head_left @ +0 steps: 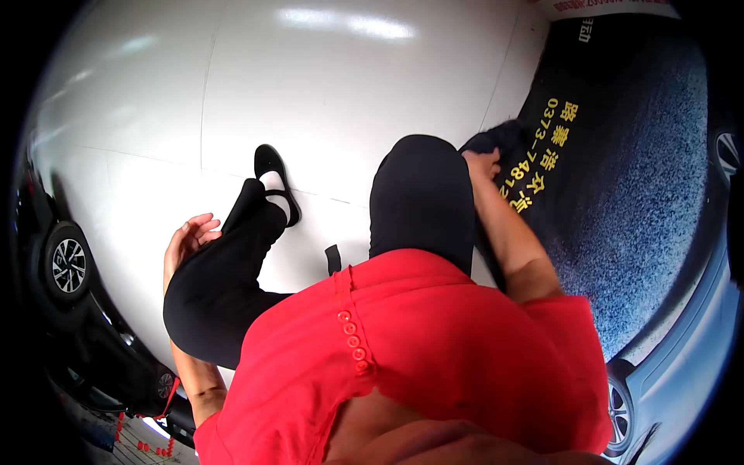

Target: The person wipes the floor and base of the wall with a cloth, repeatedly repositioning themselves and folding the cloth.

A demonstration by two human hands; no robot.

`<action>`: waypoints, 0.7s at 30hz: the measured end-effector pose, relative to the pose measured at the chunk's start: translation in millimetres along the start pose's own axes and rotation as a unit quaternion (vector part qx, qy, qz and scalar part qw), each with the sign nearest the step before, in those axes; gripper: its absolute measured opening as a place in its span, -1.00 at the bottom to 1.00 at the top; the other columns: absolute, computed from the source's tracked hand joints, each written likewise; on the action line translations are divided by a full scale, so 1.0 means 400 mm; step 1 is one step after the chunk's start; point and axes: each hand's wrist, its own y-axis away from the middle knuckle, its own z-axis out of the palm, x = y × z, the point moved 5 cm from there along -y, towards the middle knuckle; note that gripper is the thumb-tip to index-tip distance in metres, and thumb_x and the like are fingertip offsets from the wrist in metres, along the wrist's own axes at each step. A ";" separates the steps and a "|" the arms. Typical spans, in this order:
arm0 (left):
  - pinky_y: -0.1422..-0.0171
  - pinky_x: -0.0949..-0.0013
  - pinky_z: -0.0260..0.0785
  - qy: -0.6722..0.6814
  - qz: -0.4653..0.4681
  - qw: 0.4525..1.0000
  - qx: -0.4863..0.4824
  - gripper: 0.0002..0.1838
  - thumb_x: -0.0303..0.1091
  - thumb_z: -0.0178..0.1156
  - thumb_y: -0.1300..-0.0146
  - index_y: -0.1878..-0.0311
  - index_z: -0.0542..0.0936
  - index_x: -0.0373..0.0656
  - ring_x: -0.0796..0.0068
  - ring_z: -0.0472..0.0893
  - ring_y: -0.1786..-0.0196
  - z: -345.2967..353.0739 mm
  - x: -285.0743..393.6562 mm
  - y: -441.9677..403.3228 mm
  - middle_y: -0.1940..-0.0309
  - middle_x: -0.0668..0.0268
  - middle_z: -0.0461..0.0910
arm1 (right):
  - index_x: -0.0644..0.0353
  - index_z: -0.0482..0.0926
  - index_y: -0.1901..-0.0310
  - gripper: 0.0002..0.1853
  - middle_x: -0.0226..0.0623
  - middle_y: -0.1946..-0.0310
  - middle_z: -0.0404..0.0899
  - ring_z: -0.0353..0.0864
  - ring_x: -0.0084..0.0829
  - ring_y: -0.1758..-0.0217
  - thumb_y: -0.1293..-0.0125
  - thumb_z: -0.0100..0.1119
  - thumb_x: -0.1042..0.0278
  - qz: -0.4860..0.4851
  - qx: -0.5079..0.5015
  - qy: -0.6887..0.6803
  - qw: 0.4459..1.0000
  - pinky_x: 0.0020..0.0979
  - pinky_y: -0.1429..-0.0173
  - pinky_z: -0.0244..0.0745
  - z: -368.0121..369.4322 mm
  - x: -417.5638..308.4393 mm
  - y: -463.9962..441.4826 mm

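While a black car is standing far left, the left hand is hanging loosely unclenched, the right knee is jutting up between, the right hand is clutching a crumpled, dark cloth by a yellow-lettered black panel.

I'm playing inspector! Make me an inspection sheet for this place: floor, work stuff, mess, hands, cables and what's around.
Surface: pale, shiny floor with thin seam lines.
Job's things: dark cloth by the yellow-lettered dark panel; whether they touch is unclear.
Clutter: small black strip near the red top; unclear what.
Hands: right hand grips the cloth; left hand open beside the bent leg.
Cables: nothing seen.
Surroundings: black car at left; pale-blue car at right, maybe printed.
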 end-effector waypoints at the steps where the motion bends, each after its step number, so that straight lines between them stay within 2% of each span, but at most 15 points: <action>1: -0.21 0.37 0.46 -0.005 -0.006 1.000 0.004 -0.53 -0.12 -0.09 -0.52 -0.18 0.50 -0.36 0.42 0.61 0.04 -0.002 -0.002 -0.001 0.05 0.13 0.64 | 0.11 0.03 -0.50 -0.01 0.23 -0.27 0.21 0.22 0.17 -0.37 -0.07 0.42 0.23 0.029 -0.038 0.046 0.998 -0.02 -0.49 0.17 0.000 -0.007 0.033; 2: -0.22 0.36 0.45 -0.003 -0.008 1.000 -0.007 -0.52 -0.12 -0.10 -0.53 -0.20 0.49 -0.35 0.42 0.60 0.00 -0.003 -0.004 -0.001 0.01 0.13 0.63 | 0.11 0.03 -0.50 -0.01 0.23 -0.27 0.21 0.22 0.17 -0.37 -0.07 0.42 0.23 0.029 -0.036 0.046 0.998 -0.02 -0.49 0.17 0.005 -0.009 0.022; 4: -0.22 0.36 0.45 -0.001 -0.004 1.000 -0.014 -0.52 -0.11 -0.10 -0.53 -0.20 0.49 -0.35 0.43 0.59 -0.02 -0.003 -0.006 -0.004 0.00 0.13 0.62 | 0.30 0.00 -0.47 0.00 0.30 -0.30 0.19 0.20 0.23 -0.39 -0.10 0.42 0.21 -0.084 0.016 -0.047 0.995 -0.02 -0.50 0.17 0.035 -0.038 -0.030; 5: -0.23 0.36 0.45 0.000 -0.003 1.000 -0.017 -0.52 -0.10 -0.10 -0.53 -0.20 0.49 -0.35 0.43 0.58 -0.04 -0.004 -0.008 -0.003 -0.01 0.14 0.61 | 0.42 0.01 -0.44 -0.01 0.35 -0.33 0.18 0.20 0.23 -0.39 -0.14 0.41 0.17 -0.159 0.090 -0.012 0.983 -0.01 -0.49 0.17 0.062 -0.064 -0.087; 7: -0.24 0.37 0.44 -0.006 -0.005 1.000 -0.015 -0.51 -0.10 -0.10 -0.53 -0.21 0.48 -0.35 0.43 0.58 -0.05 -0.012 -0.010 -0.008 -0.02 0.14 0.61 | 0.39 0.07 -0.44 -0.05 0.37 -0.32 0.20 0.30 0.22 -0.35 -0.17 0.41 0.13 -0.146 0.121 -0.039 0.981 0.00 -0.48 0.20 0.033 -0.185 -0.160; 8: -0.25 0.37 0.44 -0.013 -0.008 1.000 -0.013 -0.51 -0.09 -0.11 -0.53 -0.21 0.48 -0.35 0.43 0.57 -0.06 -0.015 -0.012 -0.012 -0.03 0.14 0.61 | 0.34 0.08 -0.44 -0.07 0.36 -0.31 0.21 0.31 0.22 -0.36 -0.16 0.39 0.14 -0.115 0.112 -0.023 0.987 0.00 -0.48 0.22 0.014 -0.260 -0.204; 10: -0.25 0.37 0.43 -0.010 -0.020 1.000 -0.018 -0.51 -0.10 -0.11 -0.53 -0.21 0.48 -0.34 0.43 0.57 -0.06 -0.012 -0.008 -0.015 -0.03 0.14 0.61 | 0.30 0.11 -0.42 -0.12 0.37 -0.31 0.20 0.31 0.26 -0.37 -0.17 0.34 0.13 -0.146 0.107 -0.009 0.983 0.02 -0.50 0.22 -0.019 -0.403 -0.319; 11: -0.26 0.37 0.43 -0.007 -0.031 0.999 -0.024 -0.52 -0.10 -0.11 -0.53 -0.21 0.49 -0.34 0.44 0.57 -0.06 -0.011 -0.010 -0.014 -0.03 0.15 0.61 | 0.30 0.12 -0.44 -0.02 0.37 -0.41 0.11 0.20 0.30 -0.46 -0.11 0.40 0.00 -0.150 0.068 -0.025 0.986 0.07 -0.50 0.20 -0.041 -0.468 -0.373; 12: -0.26 0.37 0.43 -0.004 -0.029 0.999 -0.021 -0.52 -0.10 -0.11 -0.53 -0.21 0.49 -0.34 0.44 0.57 -0.06 -0.015 -0.010 -0.015 -0.03 0.15 0.61 | 0.32 0.10 -0.46 0.02 0.36 -0.41 0.11 0.27 0.27 -0.43 -0.10 0.44 -0.04 -0.157 0.039 -0.017 0.987 0.01 -0.49 0.25 -0.035 -0.525 -0.473; 13: -0.28 0.36 0.41 -0.011 -0.027 0.999 -0.015 -0.51 -0.08 -0.09 -0.52 -0.21 0.48 -0.32 0.41 0.57 -0.07 -0.020 -0.011 -0.018 -0.03 0.15 0.61 | 0.30 0.08 -0.47 0.00 0.37 -0.41 0.09 0.29 0.22 -0.42 -0.16 0.43 0.00 -0.203 -0.009 -0.106 0.973 -0.08 -0.49 0.28 -0.054 -0.568 -0.511; 14: -0.29 0.34 0.40 -0.018 -0.026 0.999 -0.009 -0.51 -0.06 -0.07 -0.51 -0.22 0.48 -0.31 0.39 0.56 -0.09 -0.024 -0.012 -0.017 -0.04 0.15 0.61 | 0.32 0.07 -0.47 -0.02 0.37 -0.41 0.11 0.30 0.19 -0.42 -0.18 0.43 0.04 -0.186 0.027 -0.166 0.968 -0.10 -0.48 0.31 -0.096 -0.596 -0.471; 16: -0.27 0.36 0.41 -0.021 -0.025 0.999 0.015 -0.52 -0.08 -0.09 -0.52 -0.21 0.49 -0.31 0.42 0.56 -0.07 -0.003 -0.005 -0.001 -0.03 0.16 0.61 | 0.33 0.05 -0.47 -0.03 0.37 -0.40 0.12 0.30 0.16 -0.43 -0.20 0.42 0.08 -0.165 0.059 -0.220 0.960 -0.13 -0.47 0.33 -0.096 -0.562 -0.391; 18: -0.25 0.39 0.43 -0.024 -0.020 0.999 0.030 -0.53 -0.10 -0.10 -0.53 -0.19 0.50 -0.32 0.46 0.56 -0.06 0.002 0.001 -0.005 -0.03 0.17 0.61 | 0.39 0.02 -0.46 -0.03 0.34 -0.38 0.17 0.28 0.15 -0.44 -0.22 0.42 0.14 -0.149 0.170 -0.276 0.934 -0.12 -0.46 0.34 -0.063 -0.480 -0.345; 19: -0.26 0.39 0.42 -0.020 -0.028 0.999 0.026 -0.53 -0.10 -0.10 -0.53 -0.20 0.50 -0.32 0.45 0.56 -0.06 -0.007 -0.001 -0.010 -0.03 0.17 0.61 | 0.39 0.00 -0.45 0.02 0.33 -0.38 0.16 0.26 0.17 -0.45 -0.14 0.48 0.16 -0.114 0.121 -0.297 0.940 -0.09 -0.48 0.31 -0.050 -0.427 -0.267; 21: -0.26 0.39 0.42 -0.011 -0.036 0.999 0.024 -0.53 -0.10 -0.09 -0.53 -0.20 0.50 -0.32 0.45 0.56 -0.06 -0.016 -0.009 -0.018 -0.03 0.17 0.61 | 0.27 0.08 -0.43 0.04 0.29 -0.40 0.11 0.27 0.23 -0.42 -0.02 0.54 0.13 -0.047 0.053 -0.180 0.981 -0.03 -0.49 0.26 0.046 -0.333 -0.223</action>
